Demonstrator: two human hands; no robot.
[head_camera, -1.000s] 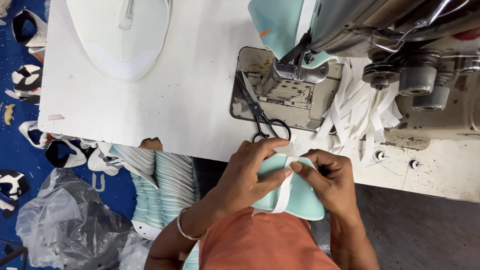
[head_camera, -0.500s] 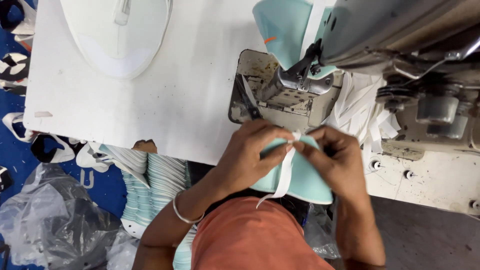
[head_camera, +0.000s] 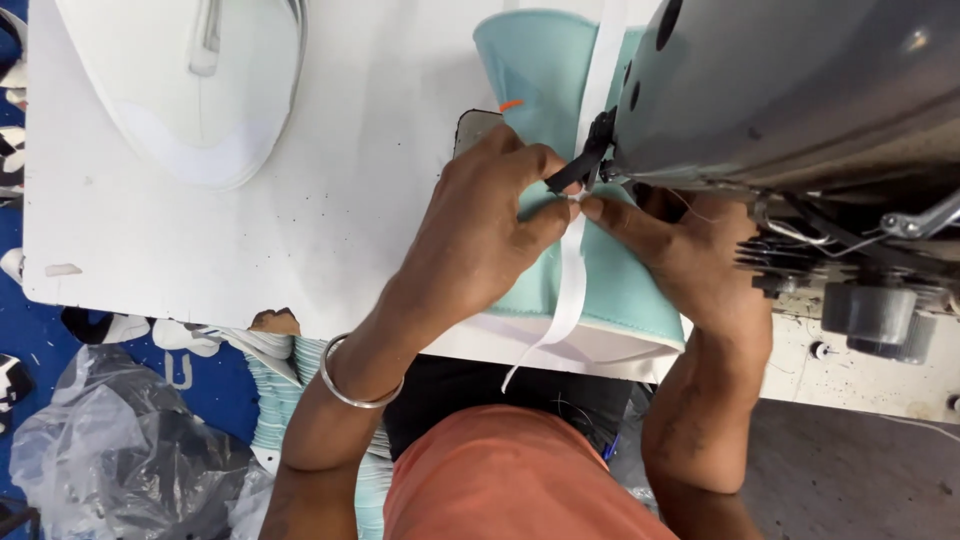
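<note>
Hands meet at the sewing machine's (head_camera: 800, 90) needle area, pinching a white tape strip (head_camera: 570, 290) against a mint-green fabric piece (head_camera: 620, 290). The left hand (head_camera: 480, 235) lies flat on the fabric, thumb and forefinger closed together on the tape. The right hand (head_camera: 690, 260) presses from the right, its fingertips closed on the same tape just beside the left thumb. The fabric lies on the white desk (head_camera: 350, 200), under the machine head, its near edge overhanging the desk. A white moulded panel (head_camera: 190, 90) rests far left. A metal bangle (head_camera: 350, 385) circles the left wrist.
</note>
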